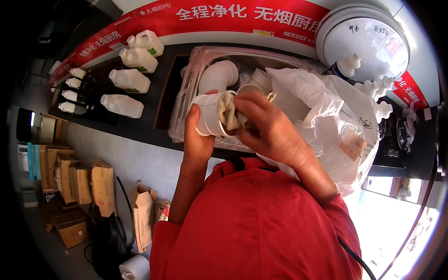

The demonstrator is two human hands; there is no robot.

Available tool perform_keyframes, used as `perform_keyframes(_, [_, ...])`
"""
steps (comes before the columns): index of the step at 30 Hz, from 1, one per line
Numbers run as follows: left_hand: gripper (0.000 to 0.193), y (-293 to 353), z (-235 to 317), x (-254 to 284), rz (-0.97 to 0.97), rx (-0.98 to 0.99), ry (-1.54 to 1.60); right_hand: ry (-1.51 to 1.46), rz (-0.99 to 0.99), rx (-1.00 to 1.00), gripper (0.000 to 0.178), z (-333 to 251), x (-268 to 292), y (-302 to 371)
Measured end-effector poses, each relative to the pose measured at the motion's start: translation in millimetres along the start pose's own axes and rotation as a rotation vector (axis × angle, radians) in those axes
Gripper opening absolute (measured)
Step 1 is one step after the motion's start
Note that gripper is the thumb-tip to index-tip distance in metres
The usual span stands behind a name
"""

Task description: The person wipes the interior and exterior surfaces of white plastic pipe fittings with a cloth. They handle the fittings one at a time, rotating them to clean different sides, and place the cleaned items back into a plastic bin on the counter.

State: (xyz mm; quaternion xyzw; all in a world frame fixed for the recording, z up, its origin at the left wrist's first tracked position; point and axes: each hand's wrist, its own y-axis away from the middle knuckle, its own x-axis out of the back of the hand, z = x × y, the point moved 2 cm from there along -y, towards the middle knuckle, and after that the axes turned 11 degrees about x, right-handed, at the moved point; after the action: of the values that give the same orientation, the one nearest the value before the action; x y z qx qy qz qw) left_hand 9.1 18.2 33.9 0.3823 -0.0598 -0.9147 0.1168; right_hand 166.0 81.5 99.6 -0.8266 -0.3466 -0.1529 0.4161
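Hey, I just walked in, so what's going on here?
Someone in a red shirt has a white pipe fitting in their left hand, while their right hand holds a beige cloth at its open end. A white elbow pipe lies just beyond. A big white plastic bag sits to the right, and white jugs stand off to the left.

White jugs [122, 106] stand on the dark counter [144, 123], left. A red banner [163, 23] runs along the wall [210, 38]. A round white panel [373, 49] is at upper right, near white bottles [349, 66]. Cardboard boxes [103, 189] and black tubing [109, 242] occupy the floor [116, 151], lower left.
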Motion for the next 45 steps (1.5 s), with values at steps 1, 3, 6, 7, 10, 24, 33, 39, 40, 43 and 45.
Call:
perform_keyframes(1, [0.058,0.4,0.5,-1.2,-0.026,-0.006,-0.011,0.049,-0.028,0.06,0.047,-0.5,-0.4,-0.9])
perform_keyframes(3, [0.058,1.0,0.7,2.5,-0.038,0.063,-0.016,0.167,-0.065,0.168,0.042,0.9,0.0,-2.5])
perform_keyframes(6, [0.058,3.3,-3.6,6.7,-0.023,0.094,-0.22,0.43,-0.139,0.233,0.031,1.7,-0.8,-4.2])
perform_keyframes(7, [0.059,3.9,-5.4,6.9,-0.013,0.092,-0.321,0.439,-0.142,0.214,0.03,4.9,-4.9,-1.2])
perform_keyframes(10, [0.061,5.6,-3.3,-6.4,0.047,-0.08,-0.476,0.399,-0.133,0.14,0.028,15.4,-15.6,8.0])
perform_keyframes(24, [0.061,3.1,-2.9,-4.7,0.043,-0.139,-0.523,0.398,-0.132,0.013,0.03,20.3,-19.8,23.6])
perform_keyframes(33, [0.078,0.0,-2.8,-0.3,-0.116,-0.335,-0.623,-1.187,0.101,-0.726,0.028,30.3,-33.0,41.7])
perform_keyframes(39, [0.089,-1.7,-6.6,-1.0,-0.102,-0.314,-0.518,-1.283,0.269,-0.679,0.027,27.0,-30.7,43.2])
perform_keyframes(40, [0.09,-1.9,-7.3,-2.5,-0.078,-0.299,-0.485,-1.266,0.293,-0.635,0.027,26.6,-31.1,42.6])
perform_keyframes(43, [0.075,-5.5,-19.1,-2.2,0.035,-0.101,-0.259,-0.59,0.296,-0.417,0.024,24.7,-28.6,35.6])
perform_keyframes(45, [0.063,-5.0,-28.9,-2.0,-0.107,0.003,-0.059,0.026,0.184,-0.157,0.022,28.9,-26.2,30.4])
